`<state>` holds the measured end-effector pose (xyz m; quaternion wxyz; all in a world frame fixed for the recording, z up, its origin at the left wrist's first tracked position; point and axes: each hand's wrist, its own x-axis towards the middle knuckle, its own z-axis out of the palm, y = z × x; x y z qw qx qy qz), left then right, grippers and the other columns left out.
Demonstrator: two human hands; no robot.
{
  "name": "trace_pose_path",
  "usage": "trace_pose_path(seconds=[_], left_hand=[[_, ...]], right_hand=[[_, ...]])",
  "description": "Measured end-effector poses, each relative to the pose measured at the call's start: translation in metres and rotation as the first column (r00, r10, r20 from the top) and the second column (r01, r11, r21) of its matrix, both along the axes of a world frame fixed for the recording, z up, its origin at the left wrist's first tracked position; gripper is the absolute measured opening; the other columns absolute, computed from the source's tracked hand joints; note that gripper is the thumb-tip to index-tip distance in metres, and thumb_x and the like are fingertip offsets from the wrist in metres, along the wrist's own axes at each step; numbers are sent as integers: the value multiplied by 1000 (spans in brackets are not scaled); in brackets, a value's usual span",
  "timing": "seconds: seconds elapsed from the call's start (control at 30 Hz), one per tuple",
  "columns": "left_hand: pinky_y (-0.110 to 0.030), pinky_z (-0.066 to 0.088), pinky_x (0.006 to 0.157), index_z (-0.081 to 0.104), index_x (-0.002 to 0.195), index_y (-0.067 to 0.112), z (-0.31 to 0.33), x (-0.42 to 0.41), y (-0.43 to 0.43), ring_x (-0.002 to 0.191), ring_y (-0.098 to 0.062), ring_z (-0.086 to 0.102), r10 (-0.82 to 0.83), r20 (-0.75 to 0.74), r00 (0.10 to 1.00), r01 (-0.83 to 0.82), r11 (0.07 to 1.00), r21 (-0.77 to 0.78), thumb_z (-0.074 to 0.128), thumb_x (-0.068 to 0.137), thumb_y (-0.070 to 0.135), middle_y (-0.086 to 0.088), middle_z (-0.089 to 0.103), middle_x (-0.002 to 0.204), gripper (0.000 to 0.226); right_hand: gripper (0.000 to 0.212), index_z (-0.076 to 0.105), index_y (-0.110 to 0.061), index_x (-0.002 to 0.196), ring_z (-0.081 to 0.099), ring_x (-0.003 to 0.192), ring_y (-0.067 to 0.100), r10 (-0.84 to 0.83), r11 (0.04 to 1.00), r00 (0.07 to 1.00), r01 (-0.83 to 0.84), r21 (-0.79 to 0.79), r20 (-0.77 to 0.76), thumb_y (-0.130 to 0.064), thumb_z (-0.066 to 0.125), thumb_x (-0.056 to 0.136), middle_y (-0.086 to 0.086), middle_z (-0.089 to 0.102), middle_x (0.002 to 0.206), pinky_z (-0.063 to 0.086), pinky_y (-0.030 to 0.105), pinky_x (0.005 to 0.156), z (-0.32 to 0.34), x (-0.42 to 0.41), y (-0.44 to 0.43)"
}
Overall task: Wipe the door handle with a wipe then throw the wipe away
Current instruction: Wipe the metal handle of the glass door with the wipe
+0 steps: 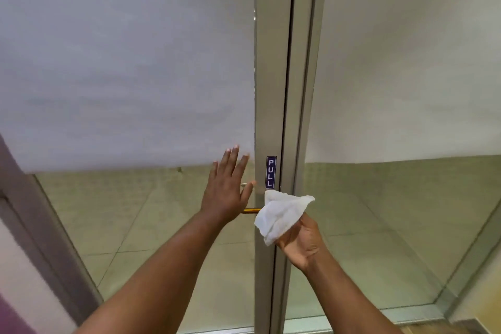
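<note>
A glass door with a grey metal frame (271,89) fills the view. A gold door handle (250,210) sticks out to the left of the frame, mostly hidden behind my left hand and the wipe. My left hand (226,192) is flat against the glass with fingers spread, right in front of the handle. My right hand (301,238) pinches a crumpled white wipe (280,213), which hangs over the frame just below the blue PULL sticker (271,172) and touches the handle's right end.
The upper glass (122,62) is frosted; below it the pane is see-through, showing tiled floor (141,225). A second glass panel (406,198) stands to the right. A purple-grey wall edge (32,225) runs along the left.
</note>
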<state>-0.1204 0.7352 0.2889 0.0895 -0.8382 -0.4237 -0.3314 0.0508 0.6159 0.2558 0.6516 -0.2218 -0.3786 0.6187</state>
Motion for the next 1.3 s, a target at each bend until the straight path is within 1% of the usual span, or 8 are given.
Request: trace_pose_path(seconds=[0.17,0.3,0.4,0.5,0.7,0.9,1.0,1.3], left_hand=[[-53,3,128,-5,164,23,6,6,42,157,-21,-18,130,-129,983,-123,991,60,41,103,49,-4,-19,171,81],[-52,1,128,-11,163,22,16,12,75,157,-22,-21,188,-159,969,-178,981,76,34,105,52,-5,-24,169,80],[-51,-2,128,-10,163,21,21,14,98,157,-23,-19,187,-170,968,-170,979,108,32,105,52,-6,-22,170,78],[-51,1,128,-8,164,19,23,13,118,157,-25,-16,181,-204,962,-155,978,139,28,104,53,-8,-20,170,77],[-50,0,128,-9,163,15,14,6,150,158,-27,-15,139,-241,960,-94,977,189,31,106,50,-11,-19,170,78],[-47,-4,128,-6,163,13,10,-3,169,158,-28,-13,102,-270,957,-30,965,259,33,107,49,-12,-15,171,78],[-46,-6,128,-4,164,13,9,-5,175,157,-25,-16,86,-260,962,-10,960,279,33,107,48,-10,-15,170,77],[-43,-12,126,-2,164,14,3,-8,189,155,-22,-22,75,-248,966,9,947,322,30,108,47,-6,-20,168,73]], right_hand=[[33,41,-11,99,45,75,27,43,995,998,-38,-89,55,-27,66,85,12,38,85,34,36,64,-10,23,30],[30,49,15,90,41,79,25,-64,966,996,77,-246,61,-13,49,97,16,39,89,34,37,72,-30,43,53],[16,65,-6,102,62,91,24,-257,855,962,272,-442,94,-5,50,95,14,61,108,51,39,87,-67,60,80],[21,63,-15,99,62,89,27,-331,817,914,402,-414,234,-15,60,78,10,63,99,55,37,80,-83,65,96],[35,63,-9,121,65,106,23,-529,623,605,753,-211,595,-13,73,88,7,70,111,45,9,74,-101,44,120],[63,54,-26,138,58,121,10,-477,699,386,711,75,789,-49,71,81,-8,62,129,49,25,98,-115,20,140],[54,56,-22,135,56,123,10,-431,727,229,661,185,873,-43,66,87,-9,58,131,36,3,92,-112,7,151],[57,44,-21,146,56,123,19,-332,714,-34,644,275,943,-45,57,96,-1,50,142,55,36,97,-122,-5,169]])
